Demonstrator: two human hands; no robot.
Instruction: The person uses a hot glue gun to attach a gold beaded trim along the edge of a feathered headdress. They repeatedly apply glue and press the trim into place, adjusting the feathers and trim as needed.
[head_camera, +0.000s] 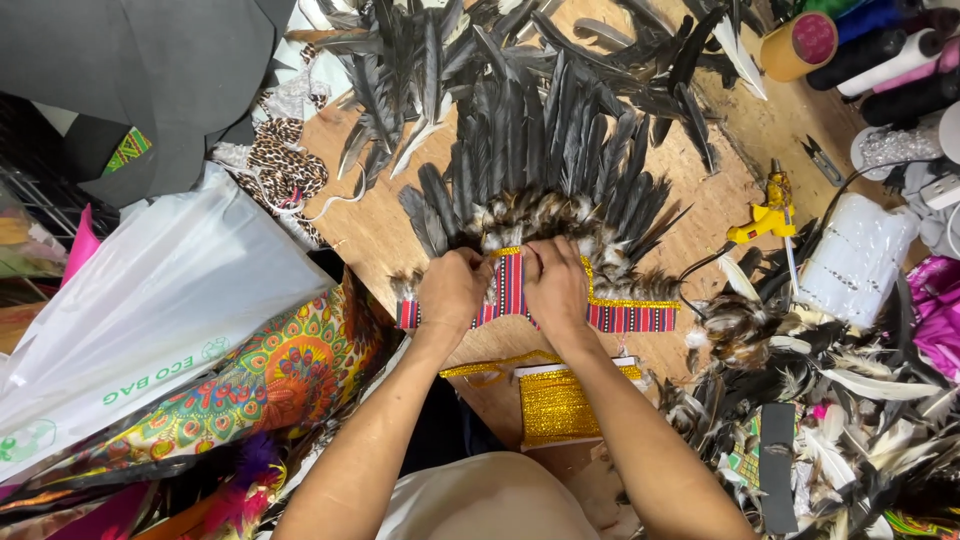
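Cluttered wooden table (745, 130), loose dark feathers all round. Centre: fan of feathers (545, 165) fixed to a striped red band (620, 317), laid flat for pressing. Left hand (452, 288) and right hand (556, 282), fingers closed, pinch gold trim (630, 301) along the band's top. White bag (150, 300) left; gold ribbon spool (557, 402) near; yellow glue gun (765, 215) right.

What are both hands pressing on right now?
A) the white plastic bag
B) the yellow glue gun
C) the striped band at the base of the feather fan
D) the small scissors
C: the left hand and right hand sit side by side on the striped band, while the glue gun lies untouched to the right.
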